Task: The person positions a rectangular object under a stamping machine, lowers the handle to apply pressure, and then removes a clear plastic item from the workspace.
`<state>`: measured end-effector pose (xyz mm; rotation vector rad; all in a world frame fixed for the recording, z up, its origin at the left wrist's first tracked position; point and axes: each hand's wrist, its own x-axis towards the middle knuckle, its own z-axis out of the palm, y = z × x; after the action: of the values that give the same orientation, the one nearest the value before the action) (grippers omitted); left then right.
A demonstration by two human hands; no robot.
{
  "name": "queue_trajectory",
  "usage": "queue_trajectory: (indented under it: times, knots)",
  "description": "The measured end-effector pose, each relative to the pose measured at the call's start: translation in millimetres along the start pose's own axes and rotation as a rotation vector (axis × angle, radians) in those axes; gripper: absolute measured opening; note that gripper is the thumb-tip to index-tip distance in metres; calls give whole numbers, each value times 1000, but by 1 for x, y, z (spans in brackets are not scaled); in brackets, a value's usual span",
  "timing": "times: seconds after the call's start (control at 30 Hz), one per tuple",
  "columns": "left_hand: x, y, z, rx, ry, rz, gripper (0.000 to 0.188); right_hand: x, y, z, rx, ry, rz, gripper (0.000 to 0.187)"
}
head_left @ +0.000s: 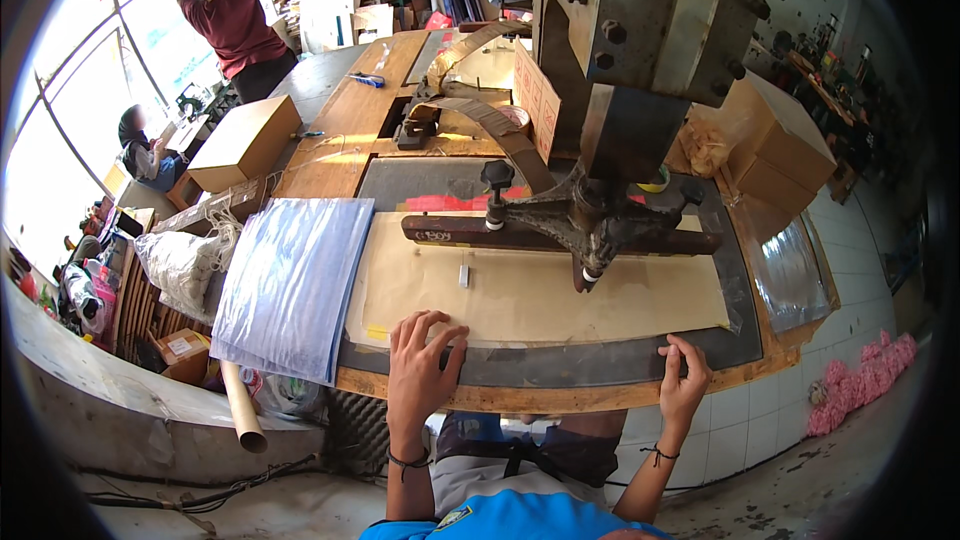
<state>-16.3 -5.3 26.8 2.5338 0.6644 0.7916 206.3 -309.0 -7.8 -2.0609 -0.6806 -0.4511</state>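
My left hand (424, 368) rests at the front edge of the tan sheet (540, 290), its fingers bent, apart and holding nothing I can see. At the table's front right, my right hand (686, 372) has its fingers curled toward the thumb; whether thin clear film is pinched there I cannot make out. A small white block (464, 276) lies on the tan sheet, beyond my left hand. Over the sheet stands a heavy metal press (590, 200) with a long dark bar (450, 232). Beside my left hand lies a stack of clear bluish plastic sheets (290, 280).
Cardboard boxes stand at the left (240, 145) and right (780, 145) of the table. A blue cutter (366, 80) lies farther back. Clear plastic (790, 275) covers the right corner. Pink bundled material (860, 380) lies on the floor. Other people are in the background.
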Motion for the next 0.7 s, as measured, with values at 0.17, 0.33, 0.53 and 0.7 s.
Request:
queue_trajectory:
  times: [0.17,0.33,0.53,0.7]
  knots:
    - [0,0,1,-1,-3,0,20,-1,0,1,6,2,6,17]
    - [0,1,0,-1,0,-7,20,0,-1,0,-3,0,-3,18]
    - [0,1,0,-5,2,-7,20,-1,0,0,-6,-1,4,18]
    - [0,0,1,-6,3,-8,20,-1,0,0,1,1,8,17]
